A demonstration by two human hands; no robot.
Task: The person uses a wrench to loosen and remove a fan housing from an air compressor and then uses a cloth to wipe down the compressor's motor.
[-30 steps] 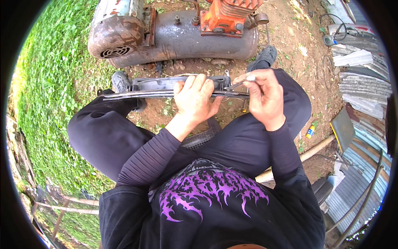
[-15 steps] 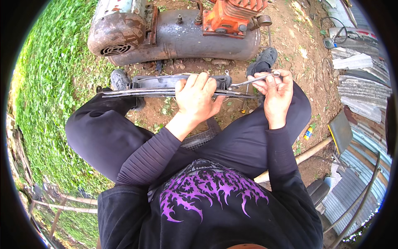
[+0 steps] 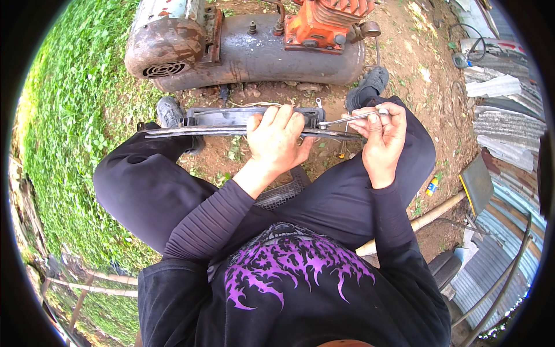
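Note:
A long dark metal frame part [image 3: 199,132] spans between my knees, with a greyish box-like section along its far side. My left hand [image 3: 278,136] is closed over the middle of it, fingers on the far side and thumb nearer me. In my right hand [image 3: 383,139] a silver combination wrench [image 3: 350,119] is pinched between thumb and fingers. The wrench's far-left end meets the right end of the frame part; the fastener there is too small to make out. Its other end sticks out above my right fingers.
An air compressor with a rusty tank [image 3: 272,55], orange pump head [image 3: 321,26] and motor [image 3: 167,46] stands just beyond my feet. Corrugated sheets [image 3: 503,124] and a wooden pole [image 3: 419,222] lie right, near a small yellow-blue bottle [image 3: 432,186]. Grass [image 3: 69,144] covers the left side.
My right hand has shifted slightly down toward me, and the wrench lies at a flatter angle against the part's right end. The left hand keeps its grip, the part tilting slightly.

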